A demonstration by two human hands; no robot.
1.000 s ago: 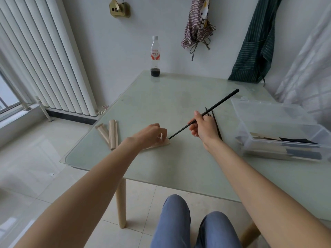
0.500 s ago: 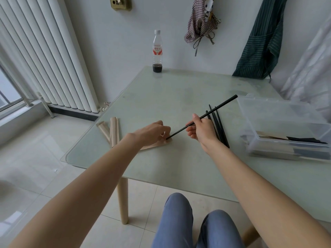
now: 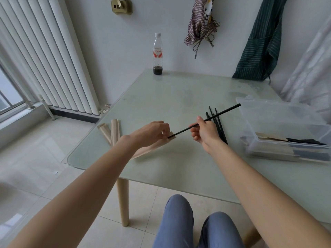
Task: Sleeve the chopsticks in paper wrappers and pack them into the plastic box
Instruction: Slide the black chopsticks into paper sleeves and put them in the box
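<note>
Left hand: your left hand (image 3: 154,132) held down the mouth of a flat tan paper wrapper (image 3: 152,148) on the pale glass surface (image 3: 179,97), fingers curled on it.
Right hand: your right hand (image 3: 206,132) pinched one thin black chopstick (image 3: 204,120), fingers clenched round its mid-shaft; tip was right at the wrapper mouth, barely in if at all.
Done: clear plastic box (image 3: 268,111) at right already held a few sleeved sets, approx. a layer.
Left: loose black chopsticks (image 3: 217,122) lay behind your right hand; spare tan wrappers (image 3: 112,131) sat near the left edge.
Progress: partway, I'd judge; this sleeve was only begun, w/ more to pack.
</note>
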